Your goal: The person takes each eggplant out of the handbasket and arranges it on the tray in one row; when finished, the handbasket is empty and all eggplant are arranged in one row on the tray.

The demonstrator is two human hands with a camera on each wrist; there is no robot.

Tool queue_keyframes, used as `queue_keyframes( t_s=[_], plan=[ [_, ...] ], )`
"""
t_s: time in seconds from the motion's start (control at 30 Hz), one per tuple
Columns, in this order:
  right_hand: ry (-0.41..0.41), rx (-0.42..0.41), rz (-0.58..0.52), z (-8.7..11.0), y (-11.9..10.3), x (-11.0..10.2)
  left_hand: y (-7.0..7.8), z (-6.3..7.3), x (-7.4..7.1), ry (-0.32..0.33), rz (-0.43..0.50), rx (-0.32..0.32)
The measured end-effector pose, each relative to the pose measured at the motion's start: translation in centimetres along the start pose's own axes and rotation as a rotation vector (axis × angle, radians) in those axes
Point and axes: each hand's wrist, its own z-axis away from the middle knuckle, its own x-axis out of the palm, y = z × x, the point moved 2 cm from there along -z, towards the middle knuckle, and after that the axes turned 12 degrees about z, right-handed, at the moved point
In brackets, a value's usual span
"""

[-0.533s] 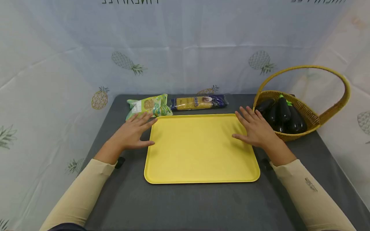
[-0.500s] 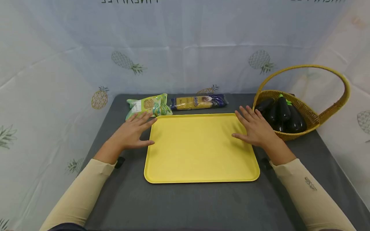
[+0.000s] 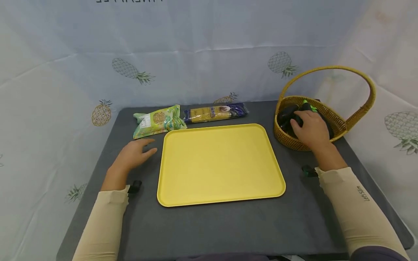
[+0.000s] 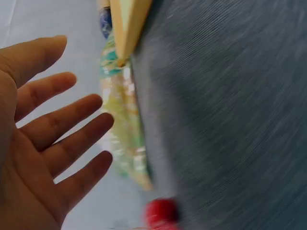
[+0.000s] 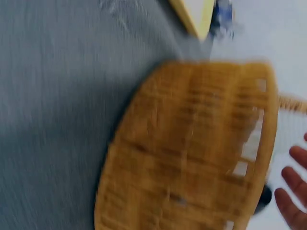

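My right hand [image 3: 311, 128] hovers at the wicker basket [image 3: 294, 143], over the dark eggplants [image 3: 287, 112]; it hides part of them. In the right wrist view its fingers [image 5: 292, 201] are spread beyond the basket rim, and I see no eggplant in their hold. My left hand [image 3: 132, 156] is left of the yellow tray [image 3: 222, 165], its fingers apart and holding nothing. Just beyond it lies a green snack-like bag [image 3: 160, 121]. In the left wrist view the left palm [image 4: 29, 182] faces the camera, fingers loosely straight.
A blue and yellow pasta-like packet [image 3: 215, 112] lies behind the tray, against the pineapple-print cloth [image 3: 196, 72]. The basket's tall handle [image 3: 339, 67] arches up at the right. A blurred red object [image 4: 162, 212] shows low in the left wrist view. All stands on a dark grey table [image 3: 212, 228].
My right hand has moved from the tray's right edge to over the basket. The left hand has drawn back from the tray's left corner. The head view has shifted slightly.
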Motion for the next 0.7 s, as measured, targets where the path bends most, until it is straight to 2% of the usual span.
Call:
queue_keyframes(
  t_s=[0.1, 0.2, 0.33, 0.4, 0.47, 0.57, 0.7],
  plan=[
    [-0.084, 0.107, -0.016, -0.5, 2.1, -0.3, -1.2, -0.3, 1.2, -0.044, 0.14, -0.114],
    [-0.189, 0.18, -0.029, -1.0, 4.0, -0.4, -1.8, -0.9, 2.3, -0.032, 0.248, -0.167],
    [-0.301, 0.248, -0.027, -1.4, 5.7, -0.7, -2.3, -1.7, 3.4, 0.051, 0.359, -0.145],
    [-0.345, 0.261, -0.014, -1.3, 6.3, -0.9, -2.6, -1.9, 3.9, 0.098, 0.444, -0.125],
    [-0.386, 0.261, 0.003, -1.2, 6.7, -1.1, -2.8, -1.9, 4.6, 0.114, 0.526, -0.102],
    [-0.448, 0.244, 0.025, -0.7, 7.1, -1.4, -3.0, -1.9, 5.8, 0.088, 0.529, -0.064],
    [-0.512, 0.211, 0.055, -0.4, 7.4, -1.6, -2.7, -1.7, 7.0, 0.036, 0.377, -0.02]
  ],
)
